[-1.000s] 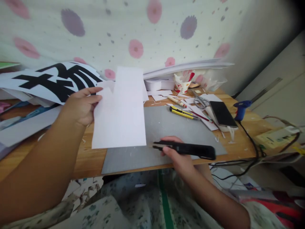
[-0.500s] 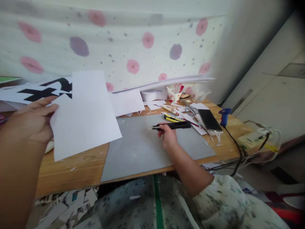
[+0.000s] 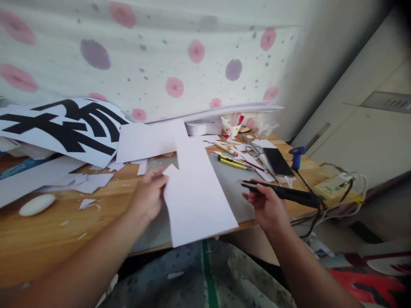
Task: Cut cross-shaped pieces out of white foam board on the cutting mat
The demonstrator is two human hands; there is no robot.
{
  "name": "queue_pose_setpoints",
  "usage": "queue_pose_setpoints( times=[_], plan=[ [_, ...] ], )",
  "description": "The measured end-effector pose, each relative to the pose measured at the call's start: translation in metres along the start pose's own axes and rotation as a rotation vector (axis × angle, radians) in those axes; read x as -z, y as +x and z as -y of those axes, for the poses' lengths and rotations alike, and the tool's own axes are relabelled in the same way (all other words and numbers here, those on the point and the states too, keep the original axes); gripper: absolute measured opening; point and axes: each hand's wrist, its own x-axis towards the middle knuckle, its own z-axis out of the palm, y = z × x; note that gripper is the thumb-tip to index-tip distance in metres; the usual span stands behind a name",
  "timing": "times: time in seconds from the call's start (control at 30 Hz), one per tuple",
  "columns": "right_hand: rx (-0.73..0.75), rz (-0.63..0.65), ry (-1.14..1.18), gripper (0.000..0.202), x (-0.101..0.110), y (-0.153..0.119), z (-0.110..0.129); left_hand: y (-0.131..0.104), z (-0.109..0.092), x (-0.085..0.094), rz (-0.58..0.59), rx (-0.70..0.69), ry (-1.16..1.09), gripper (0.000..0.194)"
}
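Observation:
My left hand (image 3: 149,192) pinches the left edge of a white sheet of card (image 3: 199,196), cut to an irregular outline with a notch at its upper left. The sheet is held raised over a grey cutting mat (image 3: 234,188), hiding much of it. In my right hand (image 3: 268,205) is a black utility knife (image 3: 289,193), its tip pointing left toward the sheet but apart from it. A yellow and black utility knife (image 3: 233,162) lies on the mat's far edge, beyond my right hand.
Scissors (image 3: 253,149), a phone (image 3: 278,161), a marker (image 3: 226,148) and a paper cup (image 3: 230,128) stand or lie behind the mat. A blue glue gun (image 3: 297,157) is at the right. Sheets with black characters (image 3: 64,128) and a white oval object (image 3: 37,205) are left.
My left hand has brought the white card from the left to over the mat. My right hand, with the black knife, has moved right and closer to me.

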Motion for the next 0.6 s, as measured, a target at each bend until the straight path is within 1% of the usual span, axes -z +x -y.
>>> queue_pose_setpoints(
  times=[0.07, 0.1, 0.17, 0.23, 0.3, 0.4, 0.43, 0.47, 0.53, 0.57, 0.6],
  plan=[
    [0.033, -0.038, 0.014, 0.030, 0.008, 0.003, 0.002, -0.006, 0.031, -0.019, 0.061, 0.040, 0.054, 0.036],
    [0.038, -0.048, 0.015, 0.031, 0.009, 0.003, 0.001, -0.006, 0.042, -0.026, 0.080, 0.046, 0.090, 0.036],
    [0.031, -0.053, 0.005, 0.032, 0.008, 0.001, -0.001, -0.003, 0.054, -0.032, 0.130, 0.054, 0.180, 0.033],
    [0.015, -0.046, -0.012, 0.033, 0.004, -0.001, -0.003, 0.004, 0.053, -0.032, 0.209, 0.057, 0.297, 0.027],
    [-0.005, -0.028, -0.031, 0.032, 0.000, -0.003, -0.005, 0.012, 0.044, -0.027, 0.289, 0.030, 0.439, 0.023],
    [-0.044, 0.015, -0.079, 0.032, -0.005, -0.007, -0.008, 0.018, 0.026, -0.016, 0.357, -0.106, 0.690, 0.021],
    [-0.061, 0.027, -0.108, 0.032, -0.005, -0.009, -0.009, 0.016, 0.022, -0.013, 0.379, -0.163, 0.769, 0.017],
    [-0.077, 0.038, -0.146, 0.033, -0.003, -0.010, -0.010, 0.011, 0.020, -0.010, 0.425, -0.210, 0.837, 0.014],
    [-0.079, 0.051, -0.237, 0.032, 0.002, -0.008, -0.010, -0.003, 0.020, -0.006, 0.558, -0.271, 0.942, 0.014],
    [-0.059, 0.058, -0.279, 0.032, 0.004, -0.006, -0.009, -0.011, 0.022, -0.005, 0.645, -0.311, 1.012, 0.018],
    [-0.025, 0.072, -0.310, 0.030, 0.006, -0.002, -0.006, -0.019, 0.024, -0.004, 0.773, -0.447, 1.206, 0.026]
  ],
)
